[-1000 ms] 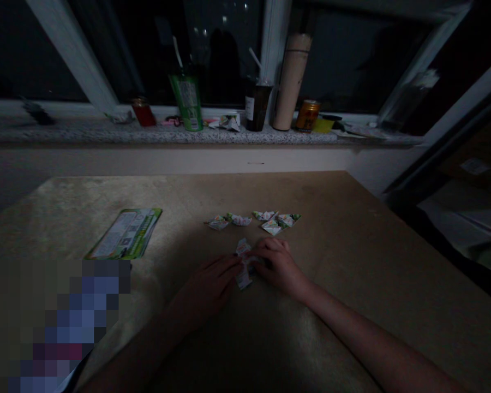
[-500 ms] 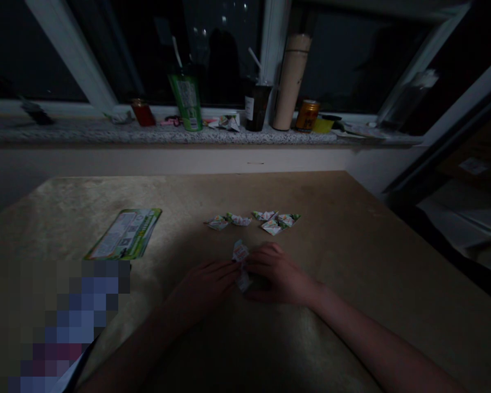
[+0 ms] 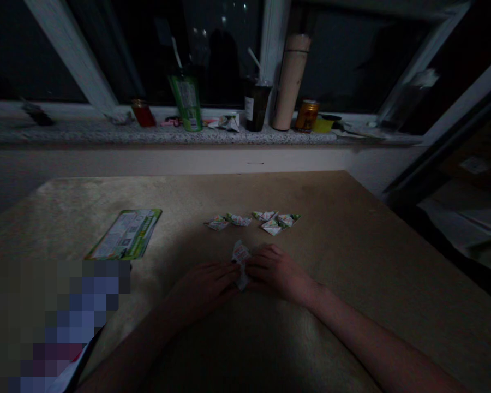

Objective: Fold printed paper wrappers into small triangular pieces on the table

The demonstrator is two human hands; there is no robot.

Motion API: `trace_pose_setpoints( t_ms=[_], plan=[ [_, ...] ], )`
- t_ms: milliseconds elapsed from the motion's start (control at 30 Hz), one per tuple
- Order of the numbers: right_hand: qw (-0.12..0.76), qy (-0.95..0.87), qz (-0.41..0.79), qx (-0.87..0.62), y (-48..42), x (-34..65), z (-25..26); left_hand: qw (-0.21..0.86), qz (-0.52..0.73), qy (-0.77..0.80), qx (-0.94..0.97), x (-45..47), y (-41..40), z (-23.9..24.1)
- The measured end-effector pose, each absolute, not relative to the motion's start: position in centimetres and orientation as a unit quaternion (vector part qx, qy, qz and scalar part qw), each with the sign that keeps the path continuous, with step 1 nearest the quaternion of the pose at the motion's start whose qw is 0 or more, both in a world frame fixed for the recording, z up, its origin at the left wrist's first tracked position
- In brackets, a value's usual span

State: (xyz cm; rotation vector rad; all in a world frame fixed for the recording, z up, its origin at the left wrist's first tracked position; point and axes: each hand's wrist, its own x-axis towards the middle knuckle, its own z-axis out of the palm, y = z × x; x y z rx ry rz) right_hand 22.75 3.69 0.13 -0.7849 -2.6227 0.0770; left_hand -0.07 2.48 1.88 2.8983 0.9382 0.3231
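Left: green-and-white printed sheet on table, lettering too dim to read. My left hand: fingers outstretched, tips on left edge of folded paper, lying between my hands; reddish print illegible. Folded pieces just beyond. My right hand: fingertips at paper's right edge, bunched tighter than second ago. Pinching or merely pressing, either hand: can't tell.
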Motion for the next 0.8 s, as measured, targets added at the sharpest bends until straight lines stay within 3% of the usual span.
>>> trace_pose_setpoints(
  t_ms=[467,800],
  plan=[
    [0.245,-0.905,0.116,-0.329,3.2,22.6,1.0,0.186,0.204,0.41,0.869,0.0,2.9,0.3],
    [0.263,-0.859,0.144,-0.414,3.5,22.2,0.4,0.117,0.144,0.401,0.897,0.0,2.6,1.8]
  ],
)
